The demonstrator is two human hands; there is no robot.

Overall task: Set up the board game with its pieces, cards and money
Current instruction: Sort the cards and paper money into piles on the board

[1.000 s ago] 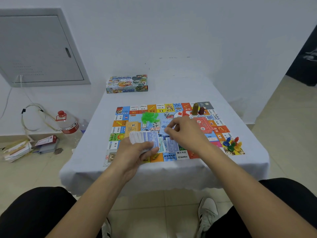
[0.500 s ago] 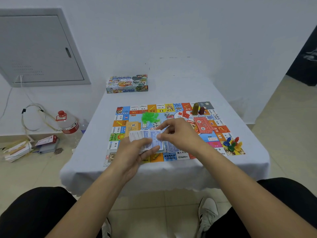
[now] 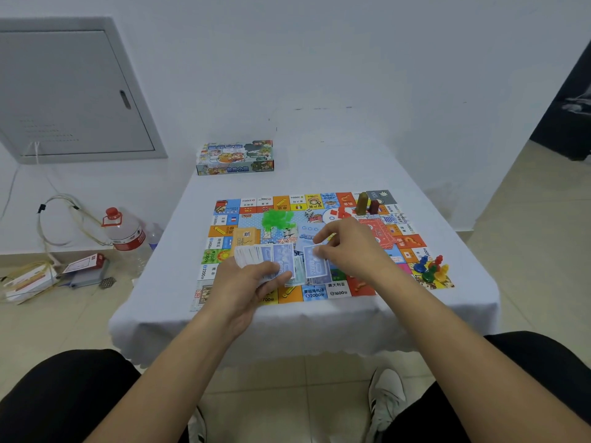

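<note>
While the fanned stack of notes (image 3: 262, 259) is gripped in the left hand (image 3: 248, 284), a single blue note (image 3: 315, 265) is pinched by the right hand (image 3: 347, 247); just right of the stack, its long axis is pointed toward the person, above the board (image 3: 319, 244).

Both forearms are seen bare, with no sleeves, watch or rings visible on the left hand (image 3: 246, 282) or the right hand (image 3: 348, 251). Black trousers (image 3: 64, 398) are worn over both legs. White shoes (image 3: 385, 398) with dark side stripes are worn on the feet; only the toe of the left shoe is seen at the lower edge.
</note>
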